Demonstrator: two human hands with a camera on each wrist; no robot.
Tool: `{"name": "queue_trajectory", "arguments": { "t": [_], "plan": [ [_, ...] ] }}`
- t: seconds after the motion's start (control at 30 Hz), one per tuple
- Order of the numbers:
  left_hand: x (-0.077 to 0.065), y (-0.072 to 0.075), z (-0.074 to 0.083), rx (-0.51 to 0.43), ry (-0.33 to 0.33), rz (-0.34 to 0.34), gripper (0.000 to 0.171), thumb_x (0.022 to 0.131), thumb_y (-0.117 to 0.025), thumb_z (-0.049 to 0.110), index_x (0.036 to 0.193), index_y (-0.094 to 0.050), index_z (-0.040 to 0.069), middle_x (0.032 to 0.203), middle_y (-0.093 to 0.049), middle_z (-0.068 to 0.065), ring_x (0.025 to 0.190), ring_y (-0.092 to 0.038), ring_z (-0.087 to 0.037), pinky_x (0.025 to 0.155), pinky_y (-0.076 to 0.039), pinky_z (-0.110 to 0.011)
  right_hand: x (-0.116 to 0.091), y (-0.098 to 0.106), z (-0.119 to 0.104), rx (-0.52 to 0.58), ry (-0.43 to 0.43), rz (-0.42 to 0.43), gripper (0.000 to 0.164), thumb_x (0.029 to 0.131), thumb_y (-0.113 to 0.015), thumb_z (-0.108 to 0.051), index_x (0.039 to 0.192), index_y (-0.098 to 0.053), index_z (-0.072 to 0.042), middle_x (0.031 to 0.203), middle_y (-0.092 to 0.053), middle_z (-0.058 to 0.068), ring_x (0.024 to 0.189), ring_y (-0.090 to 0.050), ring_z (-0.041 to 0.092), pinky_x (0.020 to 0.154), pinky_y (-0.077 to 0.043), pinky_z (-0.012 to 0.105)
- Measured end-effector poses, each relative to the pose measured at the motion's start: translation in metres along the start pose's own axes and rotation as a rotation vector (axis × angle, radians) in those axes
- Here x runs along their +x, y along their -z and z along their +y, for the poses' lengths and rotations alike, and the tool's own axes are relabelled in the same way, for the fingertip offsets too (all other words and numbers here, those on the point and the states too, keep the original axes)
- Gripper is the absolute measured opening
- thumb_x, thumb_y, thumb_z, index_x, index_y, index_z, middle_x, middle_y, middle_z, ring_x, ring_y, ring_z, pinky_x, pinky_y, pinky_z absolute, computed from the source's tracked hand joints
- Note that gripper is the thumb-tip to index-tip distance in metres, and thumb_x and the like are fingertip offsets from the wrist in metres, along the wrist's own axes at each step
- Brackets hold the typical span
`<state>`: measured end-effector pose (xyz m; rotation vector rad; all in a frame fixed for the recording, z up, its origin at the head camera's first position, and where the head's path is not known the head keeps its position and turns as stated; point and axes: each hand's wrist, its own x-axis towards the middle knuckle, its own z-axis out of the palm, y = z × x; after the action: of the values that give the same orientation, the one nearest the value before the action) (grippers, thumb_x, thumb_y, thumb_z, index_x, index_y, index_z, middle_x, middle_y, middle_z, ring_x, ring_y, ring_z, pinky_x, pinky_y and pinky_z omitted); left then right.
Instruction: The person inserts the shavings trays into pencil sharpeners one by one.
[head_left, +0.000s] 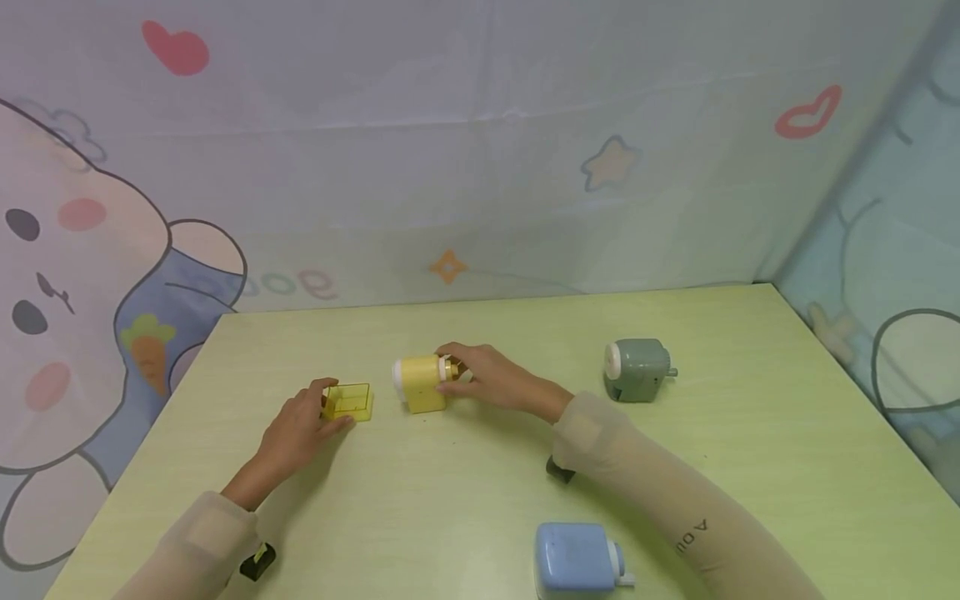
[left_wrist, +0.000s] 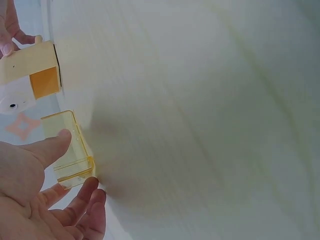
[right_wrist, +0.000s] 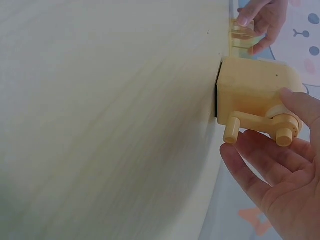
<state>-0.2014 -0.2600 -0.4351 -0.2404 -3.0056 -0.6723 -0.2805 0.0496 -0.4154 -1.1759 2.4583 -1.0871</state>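
A yellow pencil sharpener (head_left: 422, 385) stands upright near the table's middle, its white front facing left. My right hand (head_left: 498, 379) grips its back end, with the thumb on the body and the fingers around the crank side in the right wrist view. The crank (right_wrist: 250, 121) points down toward the table there. To the left, my left hand (head_left: 295, 427) pinches a see-through yellow shavings drawer (head_left: 352, 400) between thumb and fingers. In the left wrist view an open drawer slot (left_wrist: 45, 82) shows low in the sharpener's front, a short gap away from the drawer.
A dark green pencil sharpener (head_left: 639, 368) stands at the back right. Close to the front edge is a blue one (head_left: 573, 554), beneath the right forearm's left side. Small black pieces show by both sleeves. A printed cloth (head_left: 480, 167) hangs behind the table.
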Motion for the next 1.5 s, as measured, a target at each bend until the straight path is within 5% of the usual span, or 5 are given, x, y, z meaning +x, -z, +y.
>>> {"name": "queue_trajectory", "arguments": {
  "t": [1.5],
  "plan": [
    [0.012,-0.016,0.024,-0.026,-0.038,0.000,0.063,0.091,-0.075,0.024,0.139,-0.044,-0.004,0.103,-0.062,-0.019,0.090,-0.057,-0.031,0.071,-0.048,-0.043,0.000,0.000,0.000,-0.020,-0.005,-0.004,0.054,0.099,-0.065,-0.026,0.142,-0.046,0.001,0.120,-0.065,0.013,0.111,-0.062,0.024,0.085,-0.053,0.030]
  ]
}}
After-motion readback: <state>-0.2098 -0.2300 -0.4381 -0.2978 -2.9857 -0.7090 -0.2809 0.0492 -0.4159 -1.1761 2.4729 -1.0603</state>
